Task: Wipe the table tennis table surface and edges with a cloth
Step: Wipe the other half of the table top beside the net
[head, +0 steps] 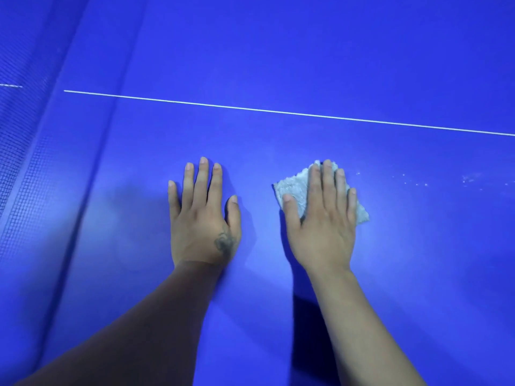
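We see little beyond the blue bench [306, 51]: a dark mesh net [16, 151] stands along its left edge, and shadows fall on the blue near that side.

No text, label or number seems readable anywhere on the blue table [306, 51].

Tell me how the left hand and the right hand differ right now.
The left hand rests flat on the bare blue table; the right hand presses the grey cloth under its fingers. The left hand lies nearer the net; the right lies nearer the white specks. Both are palm down with straight fingers.
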A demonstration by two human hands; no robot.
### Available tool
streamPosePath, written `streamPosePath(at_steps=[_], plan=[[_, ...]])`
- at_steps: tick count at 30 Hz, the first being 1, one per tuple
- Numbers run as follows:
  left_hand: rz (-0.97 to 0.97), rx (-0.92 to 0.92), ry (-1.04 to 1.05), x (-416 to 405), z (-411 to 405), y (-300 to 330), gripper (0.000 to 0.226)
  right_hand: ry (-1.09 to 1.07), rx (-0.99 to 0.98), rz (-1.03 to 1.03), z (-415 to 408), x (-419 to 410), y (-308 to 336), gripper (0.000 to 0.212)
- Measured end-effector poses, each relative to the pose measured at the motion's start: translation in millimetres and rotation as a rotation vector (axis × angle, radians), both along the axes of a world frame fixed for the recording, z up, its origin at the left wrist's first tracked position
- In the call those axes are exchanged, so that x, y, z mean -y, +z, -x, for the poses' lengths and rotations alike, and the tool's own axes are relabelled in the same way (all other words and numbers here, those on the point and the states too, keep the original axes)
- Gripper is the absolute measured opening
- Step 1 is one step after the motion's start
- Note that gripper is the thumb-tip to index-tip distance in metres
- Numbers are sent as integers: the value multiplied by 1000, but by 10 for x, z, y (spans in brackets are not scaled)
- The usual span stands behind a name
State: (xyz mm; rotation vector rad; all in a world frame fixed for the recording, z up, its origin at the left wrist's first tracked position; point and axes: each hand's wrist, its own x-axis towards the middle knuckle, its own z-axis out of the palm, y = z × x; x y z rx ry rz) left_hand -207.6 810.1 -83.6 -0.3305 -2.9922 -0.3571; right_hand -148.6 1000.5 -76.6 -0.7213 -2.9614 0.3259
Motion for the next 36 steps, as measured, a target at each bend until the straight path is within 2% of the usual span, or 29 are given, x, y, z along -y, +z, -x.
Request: streamPosePath(at_steps=[4,9,13,16,19,25,32,36], plan=[[26,27,9,6,2,6,66,-70,19,-30,178,-406,-54,76],[24,22,14,-10,0,17,66,-163,54,6,879,-527,-50,80],[25,29,19,-19,8,21,66,-68,61,6,1289,-215,-20,78],[30,24,19,-19,11,24,65,71,3,-7,1177,140,-23,78],[47,44,16,-14,15,26,65,150,-11,21,731,248,5,76],[26,49,20,-9,2,27,66,106,28,-12,-129,-221,50,76],[45,32,13,11,-10,34,66,-149,46,43,625,-590,-38,80],[52,10,12,-5,-4,40,65,-133,46,49,959,-307,-15,80]])
